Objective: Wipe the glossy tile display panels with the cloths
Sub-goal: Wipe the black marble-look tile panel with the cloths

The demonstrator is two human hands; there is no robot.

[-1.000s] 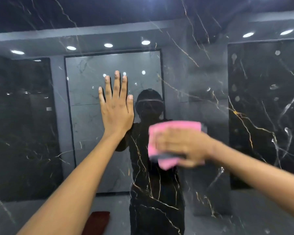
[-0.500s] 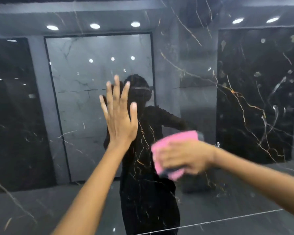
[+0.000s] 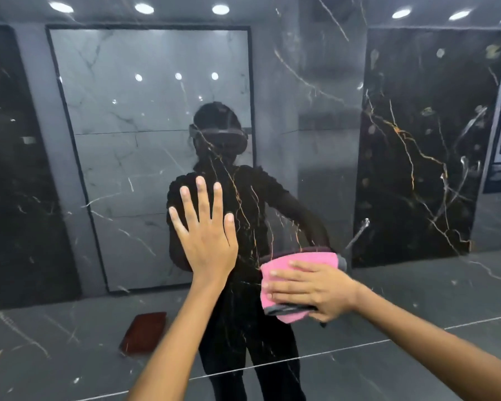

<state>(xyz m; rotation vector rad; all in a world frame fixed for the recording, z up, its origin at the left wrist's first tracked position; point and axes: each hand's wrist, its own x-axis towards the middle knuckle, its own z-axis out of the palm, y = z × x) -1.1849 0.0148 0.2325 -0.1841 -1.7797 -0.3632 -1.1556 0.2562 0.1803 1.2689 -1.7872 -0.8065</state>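
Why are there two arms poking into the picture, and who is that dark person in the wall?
The camera sits on a person's head, so you see what they see: their own two arms reaching forward. The wall is a shiny black marble tile panel with gold veins, so glossy it works like a mirror. The dark figure is just that same person's reflection, wearing the camera band. The left hand lies flat on the panel with straight fingers and holds nothing. The right hand presses a folded pink cloth with a grey edge against the panel to wipe it. The bright round dots and the grey floor are reflections of the room behind.
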